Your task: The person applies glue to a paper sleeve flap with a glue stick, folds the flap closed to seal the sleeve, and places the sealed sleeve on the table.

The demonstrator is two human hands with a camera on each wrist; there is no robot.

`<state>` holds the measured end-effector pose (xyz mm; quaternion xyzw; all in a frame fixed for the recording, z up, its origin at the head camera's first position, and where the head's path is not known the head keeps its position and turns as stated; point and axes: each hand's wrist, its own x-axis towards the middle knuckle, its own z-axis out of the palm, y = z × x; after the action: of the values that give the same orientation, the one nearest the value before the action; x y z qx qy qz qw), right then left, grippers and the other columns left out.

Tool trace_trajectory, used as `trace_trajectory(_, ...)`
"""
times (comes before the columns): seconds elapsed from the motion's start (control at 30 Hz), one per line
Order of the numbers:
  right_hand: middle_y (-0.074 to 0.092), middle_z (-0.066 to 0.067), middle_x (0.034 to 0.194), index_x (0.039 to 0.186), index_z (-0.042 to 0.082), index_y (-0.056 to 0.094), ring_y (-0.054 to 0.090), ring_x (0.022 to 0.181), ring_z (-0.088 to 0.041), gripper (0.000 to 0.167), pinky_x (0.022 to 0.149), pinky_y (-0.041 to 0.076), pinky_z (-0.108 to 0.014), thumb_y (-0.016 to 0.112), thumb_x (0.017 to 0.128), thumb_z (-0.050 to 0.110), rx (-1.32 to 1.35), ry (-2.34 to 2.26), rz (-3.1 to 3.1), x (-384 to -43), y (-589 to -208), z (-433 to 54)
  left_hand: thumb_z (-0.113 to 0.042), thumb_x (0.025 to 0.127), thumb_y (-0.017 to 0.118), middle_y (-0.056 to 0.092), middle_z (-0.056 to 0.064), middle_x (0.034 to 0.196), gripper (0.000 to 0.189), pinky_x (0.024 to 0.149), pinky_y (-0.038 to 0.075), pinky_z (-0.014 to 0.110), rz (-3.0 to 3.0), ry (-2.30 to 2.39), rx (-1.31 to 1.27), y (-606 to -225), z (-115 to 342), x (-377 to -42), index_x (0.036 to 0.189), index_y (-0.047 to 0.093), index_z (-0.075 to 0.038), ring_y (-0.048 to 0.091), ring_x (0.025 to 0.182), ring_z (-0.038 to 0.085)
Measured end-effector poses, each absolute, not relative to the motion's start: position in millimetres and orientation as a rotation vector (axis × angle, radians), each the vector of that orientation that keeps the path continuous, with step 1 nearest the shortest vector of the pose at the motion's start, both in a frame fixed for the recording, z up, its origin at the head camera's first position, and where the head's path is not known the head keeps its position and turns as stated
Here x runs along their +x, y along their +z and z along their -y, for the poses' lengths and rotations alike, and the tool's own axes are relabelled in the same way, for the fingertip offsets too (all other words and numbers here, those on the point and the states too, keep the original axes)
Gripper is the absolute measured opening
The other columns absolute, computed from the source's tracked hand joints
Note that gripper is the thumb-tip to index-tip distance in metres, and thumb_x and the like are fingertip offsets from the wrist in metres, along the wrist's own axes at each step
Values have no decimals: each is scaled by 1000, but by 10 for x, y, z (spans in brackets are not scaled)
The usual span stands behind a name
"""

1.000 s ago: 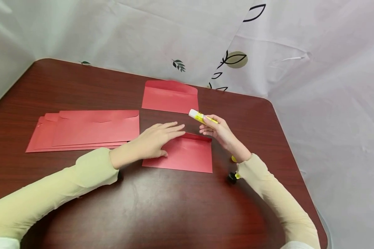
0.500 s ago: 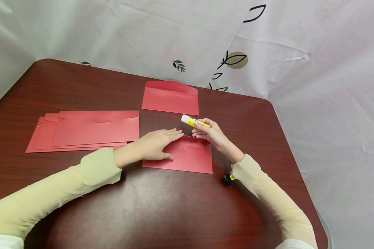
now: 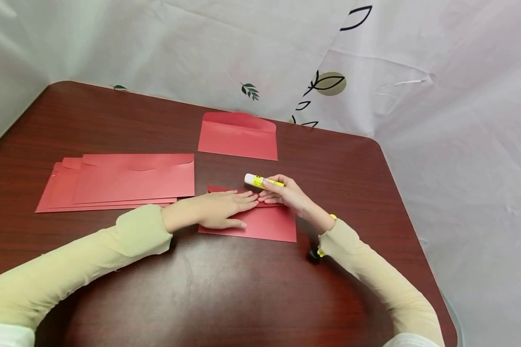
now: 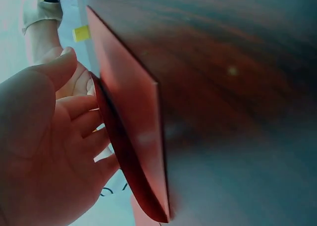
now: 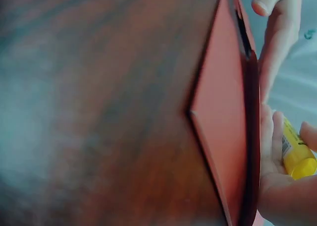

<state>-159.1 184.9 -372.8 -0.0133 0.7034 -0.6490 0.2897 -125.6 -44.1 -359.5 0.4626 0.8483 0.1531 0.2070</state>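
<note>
A red envelope (image 3: 267, 225) lies on the table in front of me, its flap (image 3: 219, 189) bent over toward its body. Both wrist views show a gap still between flap and body. My left hand (image 3: 223, 209) is stretched out over the envelope's left part, fingers on the flap. At the flap's right side is my right hand (image 3: 292, 196), its lower fingers against the flap. Between thumb and forefinger it holds a yellow glue stick (image 3: 256, 180) with a white end pointing left. The right wrist view shows the glue stick's yellow end (image 5: 302, 167).
Another red envelope (image 3: 239, 140) with a raised flap lies farther back. Several red envelopes (image 3: 134, 180) are stacked at the left. Near the right cuff are a small yellow piece (image 3: 333, 217) and a black object (image 3: 314, 255). A pale patterned curtain (image 3: 191, 53) borders the table.
The flap has folded over toward the envelope's body under both hands. My right hand has moved left and nearer with the glue stick; my left hand has come down onto the flap.
</note>
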Motion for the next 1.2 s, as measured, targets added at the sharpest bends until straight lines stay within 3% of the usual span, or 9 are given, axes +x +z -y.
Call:
trace_trajectory(0.37, 70, -2, 82, 134, -8, 37, 71, 73, -8, 44, 71, 58, -23, 50, 99, 15, -34, -1756, -1878, -1562, -3787, -1798, -41, 98, 50, 22, 11, 159, 66, 120, 17, 48, -2351, 338, 1329, -3657, 421, -1261, 150, 30, -6, 16, 149, 26)
trace_trajectory(0.6, 72, -2, 84, 127, -11, 48, 71, 76, -8, 39, 75, 58, -25, 50, 100, 18, -56, -1679, -1915, -1570, -3806, -1813, -41, 98, 51, 21, 9, 160, 65, 121, 16, 47, -2329, 346, 1301, -3659, 418, -1261, 151, 30, -9, 14, 150, 24)
trace_trajectory(0.93, 70, -3, 85, 126, -14, 47, 70, 77, -8, 37, 75, 58, -24, 50, 99, 10, -155, -1712, -1927, -1525, -3832, -1833, -47, 93, 56, 18, 7, 161, 71, 121, 17, 45, -2301, 368, 1209, -3630, 392, -1262, 151, 30, -14, 12, 150, 24)
trace_trajectory(1.2, 71, -4, 85, 123, -14, 50, 70, 75, -7, 34, 74, 58, -25, 51, 97, 9, -175, -1688, -1958, -1557, -3860, -1808, -50, 93, 54, 18, 8, 161, 74, 121, 17, 44, -2282, 354, 1164, -3611, 372, -1299, 151, 31, -11, 13, 150, 23)
